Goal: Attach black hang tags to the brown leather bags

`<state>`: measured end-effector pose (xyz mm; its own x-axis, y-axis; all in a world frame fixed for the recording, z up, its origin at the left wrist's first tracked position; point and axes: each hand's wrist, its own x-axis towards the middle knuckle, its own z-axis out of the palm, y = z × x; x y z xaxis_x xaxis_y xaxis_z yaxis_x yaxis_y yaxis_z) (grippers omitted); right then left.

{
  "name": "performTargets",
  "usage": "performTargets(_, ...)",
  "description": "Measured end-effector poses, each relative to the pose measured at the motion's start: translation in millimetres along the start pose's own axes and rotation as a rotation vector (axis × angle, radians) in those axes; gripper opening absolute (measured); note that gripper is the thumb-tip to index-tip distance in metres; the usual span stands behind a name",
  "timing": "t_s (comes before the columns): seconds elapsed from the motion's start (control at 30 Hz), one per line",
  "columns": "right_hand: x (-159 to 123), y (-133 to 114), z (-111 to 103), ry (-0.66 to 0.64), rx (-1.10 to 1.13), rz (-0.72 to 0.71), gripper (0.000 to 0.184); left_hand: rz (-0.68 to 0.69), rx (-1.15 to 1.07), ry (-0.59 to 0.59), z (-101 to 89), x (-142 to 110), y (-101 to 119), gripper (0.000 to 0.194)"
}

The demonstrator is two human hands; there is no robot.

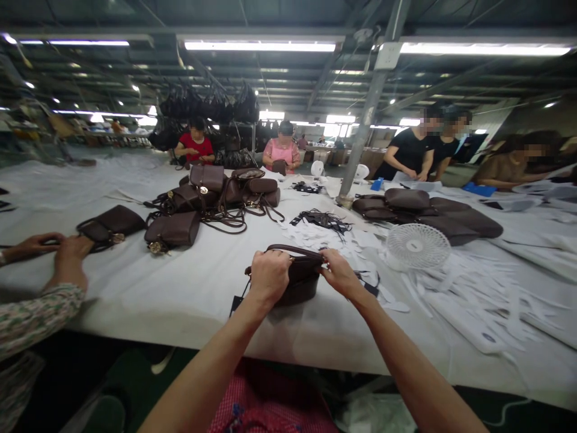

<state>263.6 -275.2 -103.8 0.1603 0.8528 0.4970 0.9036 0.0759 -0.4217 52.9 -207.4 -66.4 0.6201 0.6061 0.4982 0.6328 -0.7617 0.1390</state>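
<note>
A dark brown handbag [301, 281] stands on the white table [189, 288] right in front of me. My left hand [268, 278] is closed over its left top edge. My right hand [339, 273] pinches the top at the right end, by the curved handle. A black tag [235, 304] hangs off the bag's lower left.
A co-worker's hands [67, 249] at left touch another brown bag [110, 225]. A heap of brown bags [211, 195] lies mid-table, more bags [428, 210] at right. A small white fan [417, 246], white paper slips [469, 294] and black tags [322, 219] lie nearby. Several people work at the far side.
</note>
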Motion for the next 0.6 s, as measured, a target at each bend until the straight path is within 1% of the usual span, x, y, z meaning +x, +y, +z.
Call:
performTargets(0.07,-7.3,-21.0,0.6,0.215,-0.072,-0.011,0.022,-0.013,-0.021,-0.030,-0.6,3.1,0.2,0.023)
performTargets(0.1,-10.5,-34.5,1.6,0.259,-0.086,-0.034,0.021,-0.011,-0.037,-0.047,-1.3,4.3,-0.2,0.023)
performTargets(0.13,-12.7,-48.7,3.2,0.246,-0.086,-0.064,0.020,-0.004,-0.055,-0.065,-2.3,5.4,-0.9,0.023)
performTargets(0.2,-13.1,-75.1,8.4,0.128,-0.076,-0.109,0.022,0.021,-0.117,-0.087,-4.9,7.2,-3.1,0.021)
performTargets(0.27,-8.7,-92.9,14.9,-0.002,-0.092,-0.081,0.031,0.056,-0.261,-0.084,-8.9,7.9,-8.6,0.019)
performTargets(0.3,-5.5,-97.4,18.2,-0.039,-0.101,-0.052,0.035,0.075,-0.373,-0.062,-11.5,7.4,-13.6,0.018)
performTargets(0.37,0.1,-98.1,23.9,-0.067,-0.086,-0.024,0.037,0.081,-0.610,0.038,-16.9,3.2,-29.6,0.015)
performTargets(0.4,2.1,-95.4,26.2,-0.056,-0.061,-0.034,0.035,0.052,-0.716,0.095,-18.9,-0.8,-40.4,0.014)
performTargets(0.43,3.2,-91.5,28.1,-0.031,-0.033,-0.051,0.032,-0.002,-0.816,0.126,-20.1,-6.2,-52.3,0.014)
performTargets(0.47,3.7,-87.2,29.6,-0.007,-0.008,-0.066,0.030,-0.073,-0.912,0.119,-20.1,-12.6,-64.6,0.017)
performTargets(0.53,3.4,-80.1,31.4,0.020,0.023,-0.080,0.029,-0.215,-1.094,0.019,-16.7,-26.2,-86.1,0.024)
performTargets(0.57,3.1,-78.1,31.5,0.022,0.027,-0.083,0.030,-0.264,-1.169,-0.028,-13.8,-32.2,-93.8,0.025)
performTargets(0.6,2.9,-77.3,31.0,0.018,0.028,-0.090,0.032,-0.292,-1.219,-0.049,-10.7,-36.8,-98.8,0.026)
